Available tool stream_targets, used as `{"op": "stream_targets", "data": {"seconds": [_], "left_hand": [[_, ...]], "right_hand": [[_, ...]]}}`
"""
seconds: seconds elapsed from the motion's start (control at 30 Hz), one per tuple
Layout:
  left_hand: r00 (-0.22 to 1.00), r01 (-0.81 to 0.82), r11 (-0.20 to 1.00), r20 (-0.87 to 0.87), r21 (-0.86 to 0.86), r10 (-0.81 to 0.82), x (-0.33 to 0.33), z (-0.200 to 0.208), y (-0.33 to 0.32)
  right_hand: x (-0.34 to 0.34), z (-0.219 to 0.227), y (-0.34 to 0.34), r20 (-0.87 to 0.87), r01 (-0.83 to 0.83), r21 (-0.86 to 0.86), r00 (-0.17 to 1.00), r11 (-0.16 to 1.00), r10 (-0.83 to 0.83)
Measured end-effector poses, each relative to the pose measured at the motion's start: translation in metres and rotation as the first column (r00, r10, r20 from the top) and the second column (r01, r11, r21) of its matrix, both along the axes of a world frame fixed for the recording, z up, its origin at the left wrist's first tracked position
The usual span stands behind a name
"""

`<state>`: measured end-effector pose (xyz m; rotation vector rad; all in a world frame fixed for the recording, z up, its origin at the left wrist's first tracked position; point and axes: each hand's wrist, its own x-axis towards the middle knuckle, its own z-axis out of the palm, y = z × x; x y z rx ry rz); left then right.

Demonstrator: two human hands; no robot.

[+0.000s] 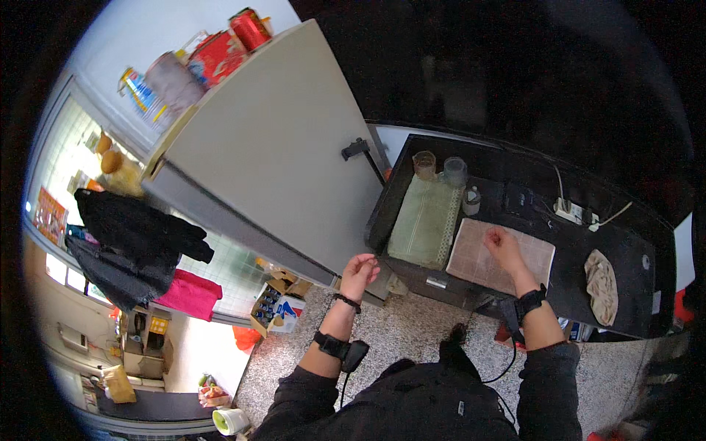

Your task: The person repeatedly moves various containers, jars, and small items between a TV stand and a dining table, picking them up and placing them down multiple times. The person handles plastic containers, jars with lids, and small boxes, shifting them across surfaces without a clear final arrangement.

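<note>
My right hand [502,248] is over a pinkish checked folded cloth [467,256] on a black cabinet. Its fingers are curled in with nothing seen in them; whether it touches the cloth I cannot tell. My left hand [358,273] hangs in the air off the cabinet's left front corner, fingers loosely bent and apart, holding nothing. Left of the pinkish cloth lies a pale green cloth [419,220] with a patterned edge. Two glass mugs, one brownish [424,163] and one greyish [454,172], stand at its far end, with a small clear bottle [471,200] beside them.
A crumpled beige cloth item [601,287] lies on the cabinet's right, and a white power strip [573,212] sits behind. A tall refrigerator [272,140] stands at left with cans on top. A box of bottles [276,309] rests on the speckled floor [316,386].
</note>
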<state>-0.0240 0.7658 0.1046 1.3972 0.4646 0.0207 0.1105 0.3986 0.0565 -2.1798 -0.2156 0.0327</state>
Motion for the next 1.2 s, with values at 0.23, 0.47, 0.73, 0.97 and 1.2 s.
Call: {"op": "stream_targets", "data": {"seconds": [0.23, 0.47, 0.73, 0.97, 1.2], "left_hand": [[0.995, 0.04, 0.999, -0.089, -0.012, -0.041, 0.11, -0.043, -0.035], [0.985, 0.151, 0.987, -0.081, -0.054, -0.155, 0.236, -0.084, -0.049], [0.957, 0.125, 0.977, -0.24, -0.173, -0.165, 0.321, -0.132, -0.075], [0.916, 0.219, 0.965, -0.311, -0.148, -0.255, 0.36, -0.14, -0.096], [0.865, 0.353, 0.885, -0.252, -0.304, -0.433, 0.375, -0.159, -0.094]], "right_hand": [[0.101, -0.036, 0.019, -0.172, 0.105, -0.073, 0.978, 0.992, -0.116], [0.138, -0.054, 0.046, -0.145, 0.099, -0.209, 0.981, 0.973, -0.131], [0.159, -0.054, 0.073, -0.086, 0.181, -0.191, 0.976, 0.965, -0.2], [0.136, -0.016, 0.022, -0.044, 0.286, 0.007, 0.957, 0.958, -0.286], [0.085, -0.007, -0.036, -0.149, 0.421, -0.006, 0.897, 0.907, -0.417]]}}
